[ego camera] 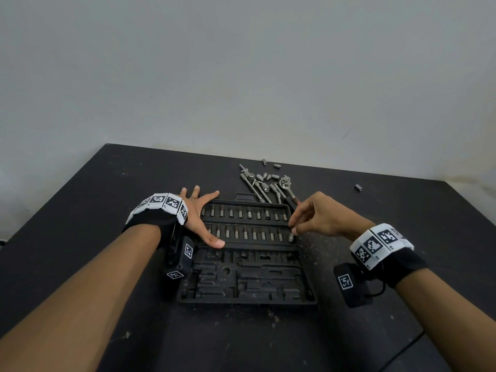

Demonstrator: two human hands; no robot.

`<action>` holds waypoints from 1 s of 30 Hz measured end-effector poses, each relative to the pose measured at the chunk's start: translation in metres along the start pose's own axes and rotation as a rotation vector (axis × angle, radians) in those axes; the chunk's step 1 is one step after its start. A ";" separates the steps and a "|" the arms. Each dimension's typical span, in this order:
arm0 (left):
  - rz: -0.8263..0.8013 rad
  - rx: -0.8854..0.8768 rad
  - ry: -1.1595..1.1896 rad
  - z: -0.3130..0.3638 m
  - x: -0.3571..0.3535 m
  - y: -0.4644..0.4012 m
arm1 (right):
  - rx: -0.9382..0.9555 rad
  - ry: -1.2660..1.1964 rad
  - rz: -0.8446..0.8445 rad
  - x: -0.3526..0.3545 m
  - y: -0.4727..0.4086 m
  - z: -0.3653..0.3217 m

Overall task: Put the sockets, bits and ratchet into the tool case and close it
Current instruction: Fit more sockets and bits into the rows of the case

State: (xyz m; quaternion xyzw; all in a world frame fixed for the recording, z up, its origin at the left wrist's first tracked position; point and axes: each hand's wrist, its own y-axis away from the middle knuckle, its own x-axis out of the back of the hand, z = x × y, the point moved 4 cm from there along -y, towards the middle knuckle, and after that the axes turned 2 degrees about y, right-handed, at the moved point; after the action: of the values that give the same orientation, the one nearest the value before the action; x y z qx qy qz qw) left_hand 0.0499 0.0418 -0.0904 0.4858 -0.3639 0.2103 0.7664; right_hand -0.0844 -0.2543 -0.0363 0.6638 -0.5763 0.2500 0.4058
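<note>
The black tool case [249, 288] lies open on the table in front of me. Its far half holds two rows of bits [241, 212], and its near half shows bare moulded slots. My left hand [200, 213] rests flat with spread fingers on the case's left edge, thumb on the middle ridge. At the right end of the nearer row, my right hand [316, 214] pinches a small bit [291, 236]. Behind the case lie the ratchet [287, 189], extension bars [255, 187] and loose sockets [264, 177].
The dark table [80, 210] is scuffed and stands against a grey wall. Two stray sockets [270, 163] lie near the far edge, and one more socket [358, 187] sits apart at the right. Both wrists carry black bands with marker tags.
</note>
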 end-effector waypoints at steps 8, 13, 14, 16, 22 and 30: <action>0.006 -0.002 0.004 0.000 0.000 0.001 | 0.006 0.079 0.040 0.003 0.003 0.000; 0.000 -0.002 0.005 0.001 0.001 0.002 | 0.017 0.138 0.048 0.005 0.002 -0.005; 0.000 -0.003 0.006 0.002 0.001 0.002 | 0.015 0.157 0.042 0.004 0.001 -0.007; 0.007 -0.003 0.010 0.001 0.001 0.002 | 0.014 0.190 0.041 0.001 -0.001 -0.010; 0.010 -0.003 0.012 0.001 0.000 0.003 | 0.001 0.243 -0.008 -0.013 -0.012 -0.022; 0.012 -0.005 0.015 0.001 0.000 0.005 | -0.109 0.238 -0.013 -0.014 -0.010 -0.010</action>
State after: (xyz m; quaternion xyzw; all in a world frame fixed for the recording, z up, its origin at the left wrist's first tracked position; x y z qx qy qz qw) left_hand 0.0459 0.0431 -0.0870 0.4802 -0.3615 0.2174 0.7691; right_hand -0.0760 -0.2381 -0.0442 0.6100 -0.5326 0.2927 0.5085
